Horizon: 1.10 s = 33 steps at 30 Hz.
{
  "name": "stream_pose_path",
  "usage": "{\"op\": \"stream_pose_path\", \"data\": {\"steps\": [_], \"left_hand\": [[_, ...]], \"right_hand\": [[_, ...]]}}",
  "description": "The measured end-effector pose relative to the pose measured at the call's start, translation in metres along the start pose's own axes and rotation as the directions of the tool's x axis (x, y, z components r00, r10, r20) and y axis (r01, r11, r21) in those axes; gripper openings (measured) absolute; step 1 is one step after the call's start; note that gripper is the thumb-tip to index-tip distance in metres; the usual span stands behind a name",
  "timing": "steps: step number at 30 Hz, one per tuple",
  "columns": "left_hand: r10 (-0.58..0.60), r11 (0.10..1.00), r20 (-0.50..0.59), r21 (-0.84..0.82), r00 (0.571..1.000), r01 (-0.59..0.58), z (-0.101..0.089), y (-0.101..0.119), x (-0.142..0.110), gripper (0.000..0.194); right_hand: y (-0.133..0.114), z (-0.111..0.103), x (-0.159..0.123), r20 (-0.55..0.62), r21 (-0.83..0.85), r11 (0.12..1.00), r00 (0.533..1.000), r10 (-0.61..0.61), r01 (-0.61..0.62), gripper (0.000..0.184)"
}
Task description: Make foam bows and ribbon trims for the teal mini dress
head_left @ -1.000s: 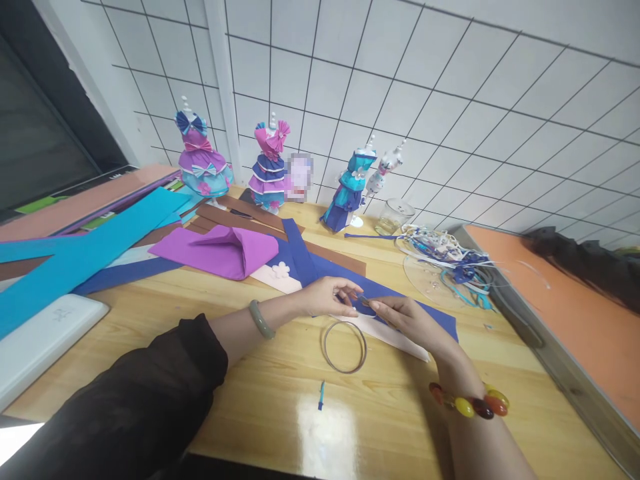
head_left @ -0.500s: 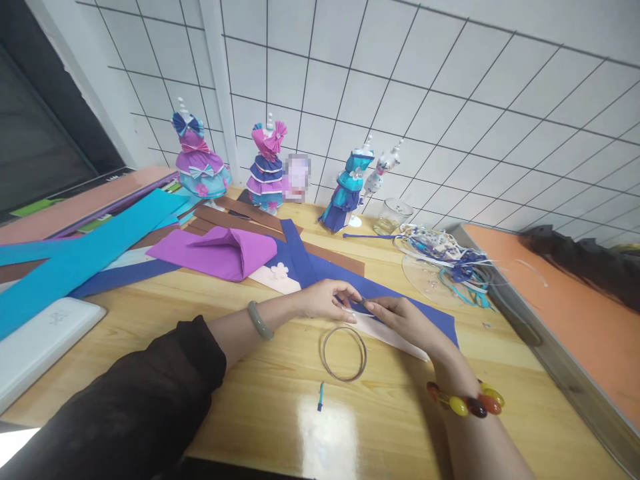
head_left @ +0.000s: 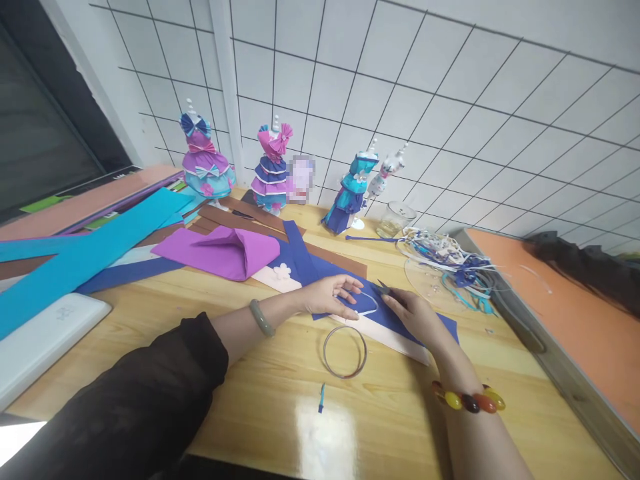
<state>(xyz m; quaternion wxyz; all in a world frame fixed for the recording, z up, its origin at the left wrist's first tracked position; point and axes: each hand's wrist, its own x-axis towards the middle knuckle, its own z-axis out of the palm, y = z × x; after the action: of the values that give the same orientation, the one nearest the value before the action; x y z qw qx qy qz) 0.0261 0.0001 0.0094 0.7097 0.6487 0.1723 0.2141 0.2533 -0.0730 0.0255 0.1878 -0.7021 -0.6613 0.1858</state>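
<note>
My left hand rests on a dark blue paper sheet and pinches one end of a thin pale strip that curves in a loop toward my right hand. My right hand is closed round a small dark pointed tool, held just right of the loop. A pale pink sheet lies under the blue one. A thin wire ring lies flat on the wooden table in front of both hands. A small blue scrap lies nearer to me.
Small mannequins in paper dresses stand along the tiled wall. A glass cup and a clear plate of ribbons sit at the back right. Purple paper, teal strips and a white flat box lie left. An orange surface borders the right.
My hands, which were touching over the blue sheet, have drawn apart. The right hand moved right with the dark tool, and a pale looped strip now shows between them.
</note>
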Motion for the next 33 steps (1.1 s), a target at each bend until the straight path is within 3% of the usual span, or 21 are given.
{"op": "stream_pose_path", "data": {"steps": [4, 7, 9, 11, 13, 15, 21, 27, 30, 31, 33], "left_hand": [[0.004, 1.000, -0.024, 0.016, 1.000, -0.004, 0.003, 0.002, -0.001, 0.069], [0.019, 1.000, -0.049, 0.015, 0.999, -0.019, 0.005, 0.001, 0.000, 0.070], [0.026, 1.000, -0.066, -0.009, 0.997, -0.027, 0.004, -0.002, 0.001, 0.070], [0.028, 0.998, -0.078, -0.048, 0.997, -0.032, 0.002, -0.007, 0.004, 0.071], [0.027, 0.995, -0.087, -0.092, 0.996, -0.035, 0.000, -0.011, 0.006, 0.071], [0.026, 0.991, -0.088, -0.128, 0.996, -0.037, -0.002, -0.014, 0.008, 0.072], [0.011, 0.986, -0.096, -0.167, 0.995, -0.027, -0.003, -0.012, 0.007, 0.072], [-0.035, 0.938, -0.121, -0.347, 0.992, -0.009, -0.007, 0.005, -0.001, 0.064], [-0.035, 0.881, -0.095, -0.472, 0.995, -0.014, -0.008, 0.013, -0.003, 0.051], [-0.040, 0.861, -0.077, -0.509, 0.996, -0.004, -0.008, 0.014, -0.003, 0.049], [-0.053, 0.824, -0.031, -0.566, 0.998, 0.026, -0.007, 0.014, -0.003, 0.050]], "right_hand": [[0.006, 0.008, 0.001, -0.119, -0.215, 0.977, 0.992, -0.029, 0.003, 0.037], [-0.012, 0.004, -0.006, -0.240, -0.209, 0.973, 0.959, -0.151, 0.101, 0.030], [-0.029, 0.000, -0.012, -0.163, -0.020, 0.988, 0.974, -0.154, 0.153, 0.031], [-0.043, -0.001, -0.018, 0.050, 0.186, 0.974, 0.989, -0.137, 0.125, 0.034], [-0.053, 0.001, -0.022, 0.232, 0.311, 0.947, 0.959, -0.161, 0.083, 0.033], [-0.058, 0.006, -0.024, 0.330, 0.336, 0.941, 0.931, -0.159, 0.041, 0.035], [-0.061, 0.021, -0.024, 0.356, 0.399, 0.917, 0.920, -0.163, 0.008, 0.035], [-0.055, 0.011, -0.027, 0.529, 0.443, 0.888, 0.835, -0.150, -0.121, 0.034], [-0.056, 0.003, -0.028, 0.577, 0.435, 0.895, 0.794, -0.192, -0.100, 0.032], [-0.057, 0.001, -0.028, 0.555, 0.428, 0.902, 0.806, -0.206, -0.064, 0.031], [-0.059, -0.001, -0.027, 0.428, 0.401, 0.916, 0.880, -0.207, 0.020, 0.032]]}}
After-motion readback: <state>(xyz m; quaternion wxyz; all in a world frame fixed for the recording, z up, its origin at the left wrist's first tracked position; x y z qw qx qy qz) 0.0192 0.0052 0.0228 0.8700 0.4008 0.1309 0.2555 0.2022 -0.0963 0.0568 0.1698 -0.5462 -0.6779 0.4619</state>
